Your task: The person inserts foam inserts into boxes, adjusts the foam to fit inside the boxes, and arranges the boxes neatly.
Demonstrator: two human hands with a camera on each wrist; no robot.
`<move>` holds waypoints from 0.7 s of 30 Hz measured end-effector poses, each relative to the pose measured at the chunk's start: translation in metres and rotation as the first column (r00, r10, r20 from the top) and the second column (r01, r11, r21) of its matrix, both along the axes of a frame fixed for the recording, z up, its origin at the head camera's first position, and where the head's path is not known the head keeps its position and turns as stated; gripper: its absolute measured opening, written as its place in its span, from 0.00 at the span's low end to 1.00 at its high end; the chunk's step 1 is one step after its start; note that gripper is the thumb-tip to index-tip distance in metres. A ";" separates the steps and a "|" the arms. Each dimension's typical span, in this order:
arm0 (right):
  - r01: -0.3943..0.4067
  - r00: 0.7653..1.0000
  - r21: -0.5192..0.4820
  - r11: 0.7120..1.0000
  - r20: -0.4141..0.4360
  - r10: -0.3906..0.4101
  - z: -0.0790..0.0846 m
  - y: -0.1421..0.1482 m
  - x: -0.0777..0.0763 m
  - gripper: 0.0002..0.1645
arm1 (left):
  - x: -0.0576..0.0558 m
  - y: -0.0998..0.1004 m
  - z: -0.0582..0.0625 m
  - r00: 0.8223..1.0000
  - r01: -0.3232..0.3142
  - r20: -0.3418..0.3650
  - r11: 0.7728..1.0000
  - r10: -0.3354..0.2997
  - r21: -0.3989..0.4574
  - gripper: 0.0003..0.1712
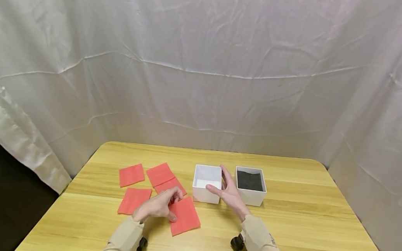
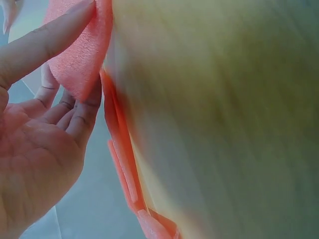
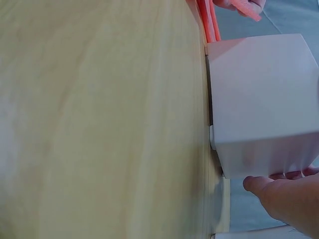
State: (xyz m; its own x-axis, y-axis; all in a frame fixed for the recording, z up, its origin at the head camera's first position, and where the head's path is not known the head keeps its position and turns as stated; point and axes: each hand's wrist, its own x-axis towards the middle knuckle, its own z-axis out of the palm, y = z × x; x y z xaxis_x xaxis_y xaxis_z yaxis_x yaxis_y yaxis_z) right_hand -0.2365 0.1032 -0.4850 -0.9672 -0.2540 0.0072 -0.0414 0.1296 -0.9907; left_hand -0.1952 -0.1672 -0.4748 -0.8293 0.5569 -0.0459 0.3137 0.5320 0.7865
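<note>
My left hand (image 1: 160, 204) pinches a square red foam sheet (image 1: 185, 216) between thumb and fingers. In the left wrist view the sheet (image 2: 84, 55) is lifted, with the thumb on one face and the fingers behind it. A white open box (image 1: 205, 196) stands in the middle of the table, its inside showing a white bottom. My right hand (image 1: 232, 195) rests against the right side of this box, fingers extended along the wall and thumb near the front corner. The right wrist view shows the box (image 3: 264, 89) with that hand (image 3: 289, 196) at its side.
Several more red sheets lie left of the box: one at the far left (image 1: 131, 175), one nearer (image 1: 134, 200) and an overlapping pair (image 1: 160, 174). A second white box (image 1: 251, 198) to the right holds dark grey foam (image 1: 249, 180). Behind the table (image 1: 303, 218) hangs a pale curtain (image 1: 216, 103).
</note>
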 end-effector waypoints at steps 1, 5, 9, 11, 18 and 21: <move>-0.002 1.000 0.001 1.000 -0.001 0.002 0.000 0.000 0.000 0.61 | 0.000 0.000 0.000 1.000 -0.003 0.009 1.000 0.003 0.008 0.32; -0.006 1.000 -0.002 1.000 -0.001 0.006 0.000 0.001 0.000 0.61 | 0.001 -0.004 -0.001 0.999 -0.008 0.045 0.999 0.005 0.052 0.31; -0.007 1.000 0.005 1.000 0.000 0.007 0.000 0.001 0.000 0.61 | 0.002 -0.008 0.000 0.995 -0.005 0.103 0.992 -0.008 0.126 0.29; -0.007 1.000 0.008 1.000 0.001 0.007 0.000 0.001 0.000 0.61 | 0.002 -0.010 0.001 0.991 -0.008 0.135 0.987 -0.014 0.161 0.28; -0.012 1.000 0.011 1.000 0.006 0.012 0.000 0.002 0.000 0.60 | 0.001 -0.016 0.006 0.988 -0.064 0.150 0.976 0.034 0.206 0.25; -0.012 1.000 -0.002 1.000 0.012 0.012 -0.001 0.002 0.000 0.60 | 0.001 -0.018 0.008 0.983 -0.122 0.165 0.964 0.084 0.235 0.24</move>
State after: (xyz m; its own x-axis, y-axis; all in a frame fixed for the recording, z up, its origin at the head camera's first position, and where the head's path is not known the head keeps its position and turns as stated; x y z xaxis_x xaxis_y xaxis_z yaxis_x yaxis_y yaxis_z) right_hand -0.2363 0.1053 -0.4856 -0.9640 -0.2659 -0.0041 -0.0308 0.1270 -0.9914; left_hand -0.1937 -0.1852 -0.4672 -0.8764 0.4790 -0.0499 0.1342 0.3424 0.9299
